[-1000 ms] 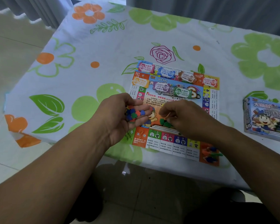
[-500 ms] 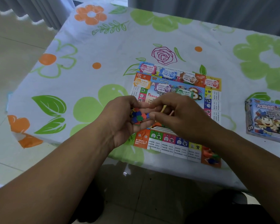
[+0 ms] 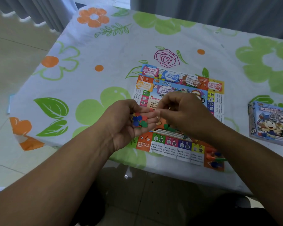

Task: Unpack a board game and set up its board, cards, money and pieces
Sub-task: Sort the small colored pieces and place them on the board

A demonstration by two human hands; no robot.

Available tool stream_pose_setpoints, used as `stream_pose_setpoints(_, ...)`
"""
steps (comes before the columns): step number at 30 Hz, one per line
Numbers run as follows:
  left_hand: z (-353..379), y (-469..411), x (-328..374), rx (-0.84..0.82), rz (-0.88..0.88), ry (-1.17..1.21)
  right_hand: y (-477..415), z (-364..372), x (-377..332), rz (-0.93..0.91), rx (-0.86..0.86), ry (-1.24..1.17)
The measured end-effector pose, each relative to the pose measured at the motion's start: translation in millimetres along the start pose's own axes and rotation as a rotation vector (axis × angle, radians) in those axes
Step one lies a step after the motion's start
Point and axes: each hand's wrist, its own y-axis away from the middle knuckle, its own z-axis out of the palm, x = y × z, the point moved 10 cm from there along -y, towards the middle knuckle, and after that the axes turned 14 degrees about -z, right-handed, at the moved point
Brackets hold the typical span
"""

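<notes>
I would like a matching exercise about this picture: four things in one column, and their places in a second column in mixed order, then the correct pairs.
Things:
1. game box
2. small coloured pieces
3. money stacks
4. pink rose print

Places:
A. in the cupped left hand
B. on the tablecloth just beyond the board
C. on the table at the right edge of the view
D. along the far side of the board

Pairs: 1-C, 2-A, 3-D, 4-B
</notes>
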Motion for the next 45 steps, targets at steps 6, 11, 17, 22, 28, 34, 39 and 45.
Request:
stream_pose_setpoints(6, -24.6, 3.0, 11.5, 0.132, 0.093, 0.091, 3.0, 9.6, 39.9, 0.232, -0.044, 0.024)
stream_pose_setpoints(11, -29.7, 4.1, 14.3, 0.145, 0.106, 0.092, 0.4, 35.3, 38.3, 0.18, -0.155, 0.122)
stream_pose_setpoints(17, -27.6, 3.4, 12.8, 0.132, 0.099, 0.079, -1.7, 37.7, 38.2, 0.174, -0.155, 0.112)
stream_pose_setpoints(22, -18.2, 2.3, 9.9, 0.066, 0.068, 0.051, -8.7, 12.9, 5.1, -0.024, 0.057, 0.052)
stream_pose_setpoints(28, -3.8, -0.5, 5.0, 0.007, 0.044, 0.02, -6.0, 31.5, -15.2, -0.154, -0.07, 0.152)
stream_pose_setpoints(34, 2.5, -1.0, 0.7, -0.064, 0.013, 0.045, -7.9, 23.9, -8.6, -0.107, -0.031, 0.099)
stream_pose_setpoints(39, -2.4, -1.9, 1.5, -0.032, 0.008, 0.025, -12.9, 6.0, -1.3, -0.017, 0.107, -0.075)
stream_pose_setpoints(45, -16.7, 1.1, 5.1, 0.056, 0.032, 0.038, -12.3, 10.2, 38.8, 0.182, 0.076, -0.001)
